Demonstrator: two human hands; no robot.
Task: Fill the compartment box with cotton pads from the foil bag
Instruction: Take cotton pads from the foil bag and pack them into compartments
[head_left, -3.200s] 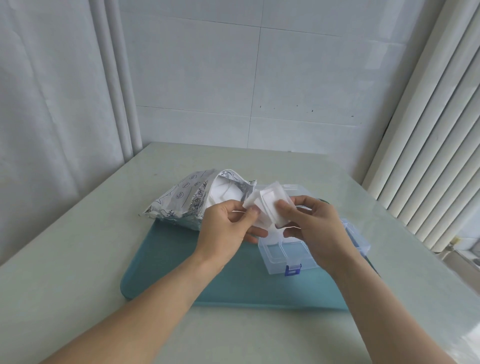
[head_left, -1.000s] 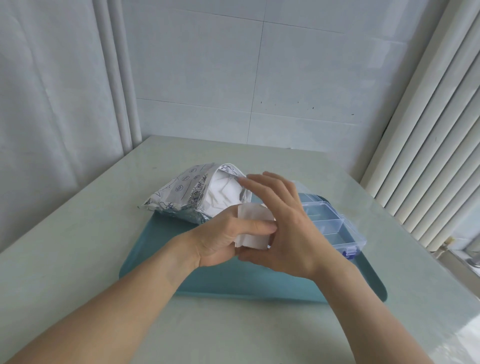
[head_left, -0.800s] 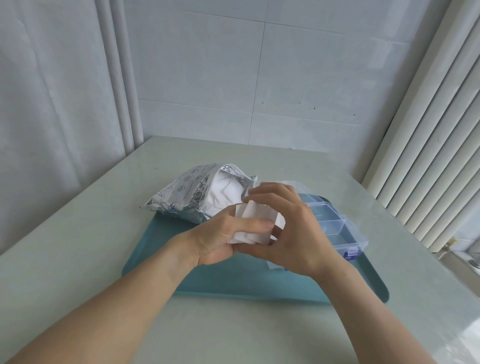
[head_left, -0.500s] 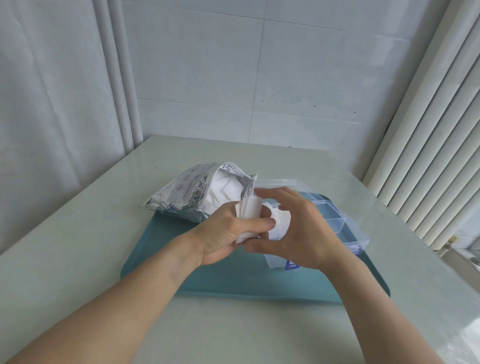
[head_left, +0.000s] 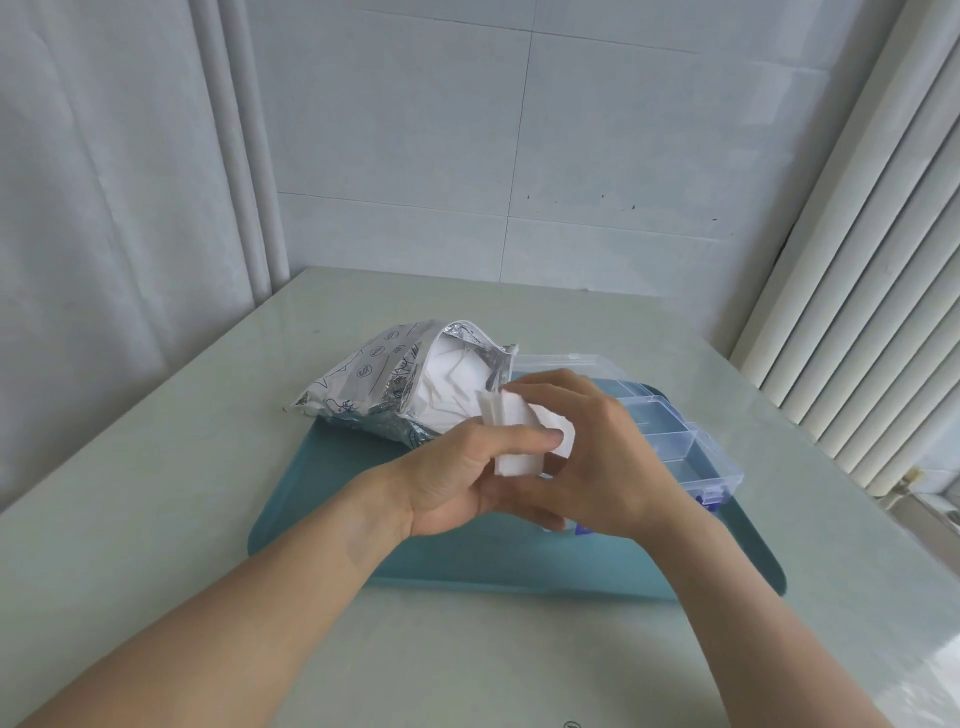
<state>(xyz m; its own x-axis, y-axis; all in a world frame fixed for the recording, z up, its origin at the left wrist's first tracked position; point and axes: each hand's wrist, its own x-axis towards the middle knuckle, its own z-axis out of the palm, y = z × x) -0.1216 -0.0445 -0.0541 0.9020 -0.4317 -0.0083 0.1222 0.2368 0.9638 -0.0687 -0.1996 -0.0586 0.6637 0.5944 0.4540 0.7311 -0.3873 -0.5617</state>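
My left hand (head_left: 457, 478) grips a small stack of white cotton pads (head_left: 511, 439), thumb across the front. My right hand (head_left: 602, 457) curls around the same pads from the right, fingers over their top edge and thumb under them. Both hands hover above the teal tray (head_left: 332, 499), just left of the clear compartment box (head_left: 675, 436), whose lid is open; my right hand hides the box's near left part. The foil bag (head_left: 384, 384) lies open behind my hands, with more white pads showing in its mouth.
The tray sits on a pale green table (head_left: 156, 467) set in a corner. A tiled wall (head_left: 519, 156) stands behind, a curtain (head_left: 104, 208) on the left and vertical blinds (head_left: 857, 260) on the right. The box's blue latch (head_left: 709, 499) faces me.
My right hand has closed in over the pads held by my left hand, fingers curling over their top edge. The hands stayed in nearly the same place above the tray.
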